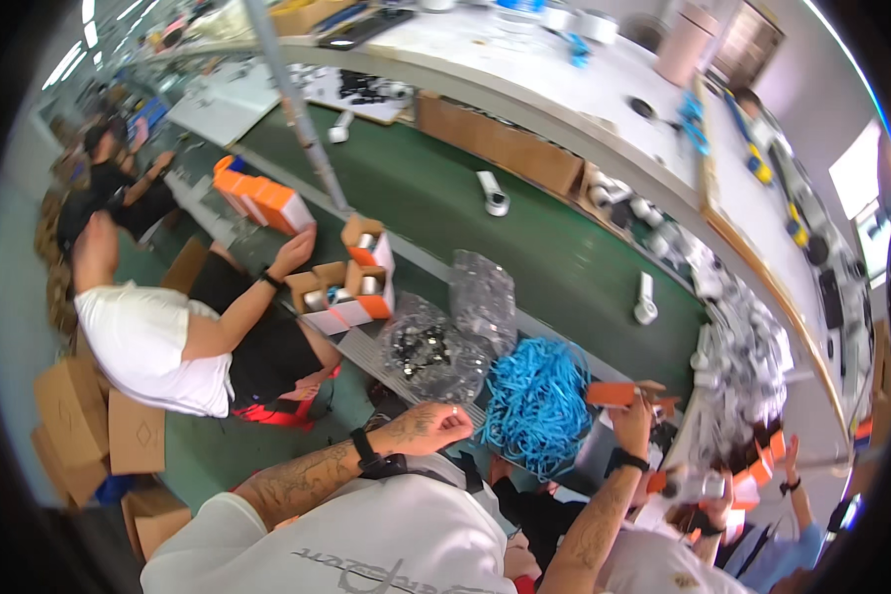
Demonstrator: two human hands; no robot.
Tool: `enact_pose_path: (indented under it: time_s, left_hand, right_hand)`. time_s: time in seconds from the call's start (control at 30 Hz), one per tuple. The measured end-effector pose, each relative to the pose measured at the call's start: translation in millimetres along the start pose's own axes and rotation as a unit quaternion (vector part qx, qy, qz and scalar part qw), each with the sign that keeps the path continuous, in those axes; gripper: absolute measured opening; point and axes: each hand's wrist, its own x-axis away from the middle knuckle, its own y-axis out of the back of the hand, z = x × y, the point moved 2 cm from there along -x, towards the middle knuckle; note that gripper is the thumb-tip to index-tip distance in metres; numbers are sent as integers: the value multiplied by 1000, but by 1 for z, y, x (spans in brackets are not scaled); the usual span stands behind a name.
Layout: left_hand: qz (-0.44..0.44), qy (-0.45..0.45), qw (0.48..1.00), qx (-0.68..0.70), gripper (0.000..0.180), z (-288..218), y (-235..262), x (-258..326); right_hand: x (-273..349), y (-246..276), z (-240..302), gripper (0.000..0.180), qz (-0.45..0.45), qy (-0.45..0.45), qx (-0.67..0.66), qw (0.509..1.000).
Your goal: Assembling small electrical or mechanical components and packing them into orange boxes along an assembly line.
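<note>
My left hand [427, 426] hovers in front of my chest, near the conveyor's edge, its fingers curled in. Whether anything small is inside them is hidden. To its right lies a big heap of light-blue straps [536, 401]. My right hand [631, 424] is raised beyond the heap, its fingers closed on an orange cardboard box [618, 394] with flaps out. Clear plastic bags [427, 342] with small dark and shiny parts lie ahead of my left hand. Past them stand open orange-and-white boxes [344, 309] with white items inside.
White handheld devices [493, 194] lie spaced along the green conveyor belt [416, 188]. A metal post [302, 129] and a white shelf [524, 69] rise beyond. At left sits a co-worker in white [158, 346], reaching toward boxes; others work at right. Brown cartons [74, 411] stand left.
</note>
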Motion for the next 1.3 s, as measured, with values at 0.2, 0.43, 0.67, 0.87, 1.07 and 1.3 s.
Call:
enact_pose_path:
  time_s: [0.2, 0.43, 0.67, 0.87, 1.07, 1.3]
  left_hand:
    - [-45, 14, 999, 15, 29, 17, 26, 22]
    - [-97, 83, 991, 41, 29, 43, 71, 66]
    - [-181, 92, 979, 36, 30, 70, 114, 105]
    - [-221, 104, 970, 10, 28, 88, 152, 115]
    - [-264, 10, 945, -194, 16, 142, 155, 42]
    - [-219, -25, 828, -516, 24, 203, 142, -69]
  right_hand:
    - [-3, 33, 69, 16, -75, 24, 125, 989]
    - [-52, 103, 288, 13, -68, 126, 13, 990]
    - [-148, -67, 430, 10, -22, 320, -131, 938]
    - [-185, -215, 508, 14, 56, 348, -160, 922]
    - [-182, -220, 530, 23, 121, 309, -146, 932]
    - [-125, -104, 455, 33, 50, 127, -290, 947]
